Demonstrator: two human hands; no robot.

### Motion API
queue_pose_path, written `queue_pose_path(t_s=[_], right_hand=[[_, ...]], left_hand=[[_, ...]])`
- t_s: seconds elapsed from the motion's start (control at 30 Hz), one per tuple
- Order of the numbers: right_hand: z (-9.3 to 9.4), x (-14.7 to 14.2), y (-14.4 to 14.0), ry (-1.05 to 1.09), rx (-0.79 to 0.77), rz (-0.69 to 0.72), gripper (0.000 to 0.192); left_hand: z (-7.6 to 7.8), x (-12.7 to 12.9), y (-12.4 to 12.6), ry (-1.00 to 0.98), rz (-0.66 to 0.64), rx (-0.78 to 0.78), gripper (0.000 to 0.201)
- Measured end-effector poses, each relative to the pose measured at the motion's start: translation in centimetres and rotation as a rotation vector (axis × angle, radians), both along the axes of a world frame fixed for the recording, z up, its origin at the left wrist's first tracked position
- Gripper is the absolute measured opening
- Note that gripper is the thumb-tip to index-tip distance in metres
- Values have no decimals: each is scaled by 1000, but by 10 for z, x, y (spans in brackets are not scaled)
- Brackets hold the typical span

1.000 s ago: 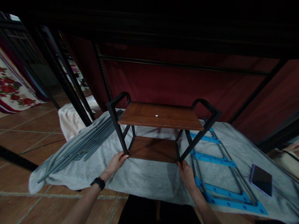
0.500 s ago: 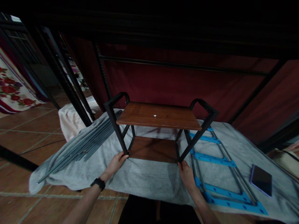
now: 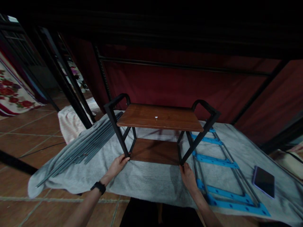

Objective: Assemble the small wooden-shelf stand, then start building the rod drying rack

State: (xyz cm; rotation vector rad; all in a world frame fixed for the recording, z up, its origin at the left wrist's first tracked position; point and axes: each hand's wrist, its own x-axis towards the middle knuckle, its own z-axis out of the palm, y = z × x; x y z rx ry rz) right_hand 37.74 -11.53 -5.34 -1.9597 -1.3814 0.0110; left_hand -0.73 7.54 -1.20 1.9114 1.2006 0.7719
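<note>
A small two-tier shelf rack [image 3: 161, 117] with brown wooden boards and a black metal frame stands upright on a grey blanket [image 3: 151, 183]. My left hand [image 3: 119, 164] grips the foot of its front left leg, and a dark watch [image 3: 98, 187] is on that wrist. At the front right leg's foot, my right hand [image 3: 187, 175] has its fingers closed around the corner. A tiny white heart-shaped mark [image 3: 156, 117] shows on the top board. The fingertips of both hands are partly hidden by the frame.
Several grey metal tubes [image 3: 87, 146] lie bundled at the left. On the right lies a frame of tubes with blue connectors [image 3: 217, 161], and beyond it a phone [image 3: 264, 182]. Black bed posts [image 3: 68, 78] and a dark overhead bunk enclose the space, with a red curtain [image 3: 177, 85] behind.
The whole view has shifted very slightly. Both hands and the shelf rack keep the same positions relative to each other.
</note>
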Motion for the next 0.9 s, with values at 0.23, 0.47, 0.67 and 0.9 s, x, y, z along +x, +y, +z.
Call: queue_pose_path(t_s=[0.23, 0.47, 0.67, 0.9], right_hand=[[3, 0, -1, 10, 41, 13, 29], [1, 0, 0, 27, 34, 3, 32], [0, -1, 0, 26, 16, -9, 34], [-1, -2, -1, 43, 16, -5, 33]], left_hand=[[0, 1, -1, -22, -15, -21, 56], [9, 3, -7, -77, -15, -28, 54], [8, 2, -13, -74, -2, -66, 64], [11, 3, -15, -102, -13, -59, 55]])
